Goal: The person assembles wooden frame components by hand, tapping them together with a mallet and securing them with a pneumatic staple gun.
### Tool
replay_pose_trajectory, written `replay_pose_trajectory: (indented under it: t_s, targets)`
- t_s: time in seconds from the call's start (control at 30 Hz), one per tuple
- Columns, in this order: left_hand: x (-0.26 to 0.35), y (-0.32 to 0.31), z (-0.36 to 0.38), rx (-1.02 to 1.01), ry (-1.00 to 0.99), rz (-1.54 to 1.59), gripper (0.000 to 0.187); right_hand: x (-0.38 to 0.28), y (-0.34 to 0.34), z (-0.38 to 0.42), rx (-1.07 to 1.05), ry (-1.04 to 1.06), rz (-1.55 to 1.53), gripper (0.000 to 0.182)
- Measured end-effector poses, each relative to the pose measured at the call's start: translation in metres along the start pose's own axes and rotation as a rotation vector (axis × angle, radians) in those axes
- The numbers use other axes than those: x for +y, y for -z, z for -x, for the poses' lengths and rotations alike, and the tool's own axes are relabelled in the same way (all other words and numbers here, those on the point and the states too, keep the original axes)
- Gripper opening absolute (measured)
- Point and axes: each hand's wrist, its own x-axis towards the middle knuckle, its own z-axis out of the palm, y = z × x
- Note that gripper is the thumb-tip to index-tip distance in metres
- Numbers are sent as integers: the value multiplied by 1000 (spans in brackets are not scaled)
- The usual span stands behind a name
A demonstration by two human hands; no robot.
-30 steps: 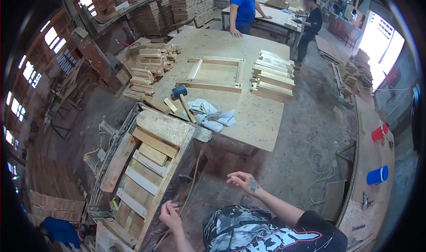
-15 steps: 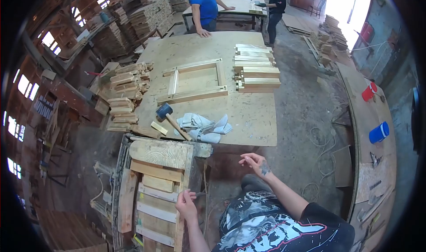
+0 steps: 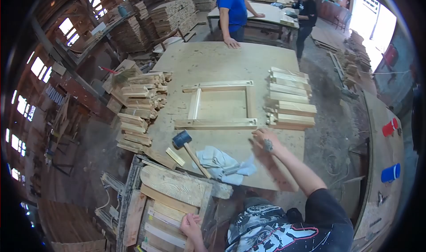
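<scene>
My right hand point(image 3: 269, 142) reaches over the table, fingers stretched forward and apart, fingertips right by the near right corner of a wooden frame point(image 3: 213, 124). That rectangular frame lies flat, made of two long rails joined by two crosspieces. My left hand point(image 3: 191, 226) is low over a clamping bench point(image 3: 175, 181) holding wooden boards and pale strips. Its fingers are curled closed; I cannot tell whether anything is inside them. Between the hands lie a rubber mallet point(image 3: 182, 139) with a wooden handle, a crumpled pale cloth point(image 3: 222, 163) and a small wood block point(image 3: 175, 156).
Stacked wood pieces point(image 3: 290, 96) sit on the table's right side, with a looser pile point(image 3: 141, 101) at its left. A person in blue point(image 3: 231, 12) rests a hand on the far edge. Another person point(image 3: 305, 16) stands farther back. A side bench point(image 3: 377, 127) runs along the right.
My right hand has moved forward from beside the table to the frame's near corner. My left hand stays over the clamping bench. The camera view has shifted, and the frame now appears lower.
</scene>
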Motion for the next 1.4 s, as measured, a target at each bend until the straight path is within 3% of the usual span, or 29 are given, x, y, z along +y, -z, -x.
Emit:
replay_pose_trajectory:
  t_s: [0.03, 0.1, 0.2, 0.23, 0.3, 0.43, 0.5, 0.53, 0.63, 0.7, 0.77, 0.9, 0.97, 1.0, 1.07, 1.1, 1.13, 1.17, 1.2, 1.23, 1.3, 1.37, 1.4]
  targets:
    - [7, -9, -2, 22, -3, -29, 30, 10, -2, -24, -10, 12, -14, 45]
    - [29, -28, -6, 72, 40, -60, 31, 28, -4, -70, -24, 295, 764, 56]
    - [52, -60, -8, 76, 122, -43, 26, 48, 4, -126, -130, 471, 831, 54]
    - [53, -70, -8, 94, 139, -49, 26, 50, 11, -138, -163, 532, 1040, 51]
    - [51, -89, -8, 32, 101, -6, 26, 55, 13, -160, -262, 584, 1122, 45]
    - [56, -114, -6, -54, 134, -74, 29, 74, -3, -196, -305, 746, 1073, 37]
    - [54, -121, -9, -68, 123, -101, 29, 84, -6, -206, -266, 854, 954, 28]
    - [55, -125, -11, -84, 120, -113, 29, 91, -5, -206, -144, 918, 895, 22]
    - [55, -134, -21, -110, 114, -125, 29, 78, 17, -205, -174, 963, 836, 22]
    - [61, -139, -27, -122, 114, -133, 30, 53, 39, -201, -214, 969, 749, 25]
    - [79, -148, -33, -150, 147, -158, 29, 29, 50, -194, -273, 1055, 617, 37]
    - [93, -174, -35, -237, 116, -165, 27, -60, 88, -166, -456, 1013, 314, 64]
    - [97, -186, -31, -502, 187, -178, 28, -92, 75, -146, -189, 1098, 133, 60]
    - [109, -195, -30, -504, 190, -185, 28, -116, 76, -136, -260, 1053, 135, 57]
    - [136, -212, -24, -603, -32, 76, 41, -148, 69, -119, -339, 1000, 128, 55]
    - [126, -214, -23, -605, -21, 71, 41, -158, 62, -111, -314, 980, -120, 43]
    - [108, -214, -24, -508, 80, 334, 49, -164, 57, -105, -288, 953, -367, 33]
    - [98, -212, -24, -394, 178, 595, 59, -166, 59, -107, -299, 953, -378, 33]
    - [126, -210, -15, -322, 320, 1065, 66, -168, 66, -117, -402, 876, -493, 31]
    - [120, -203, -13, -296, 321, 1071, 66, -169, 72, -130, -512, 800, -603, 30]
    - [89, -184, -18, -369, 298, 967, 69, -151, 66, -168, -339, 818, -578, 34]
    - [67, -170, -18, -276, 333, 966, 66, -115, 30, -208, -99, 775, -263, 49]
    - [69, -164, -21, -301, 325, 919, 64, -94, 12, -223, -86, 701, -162, 54]
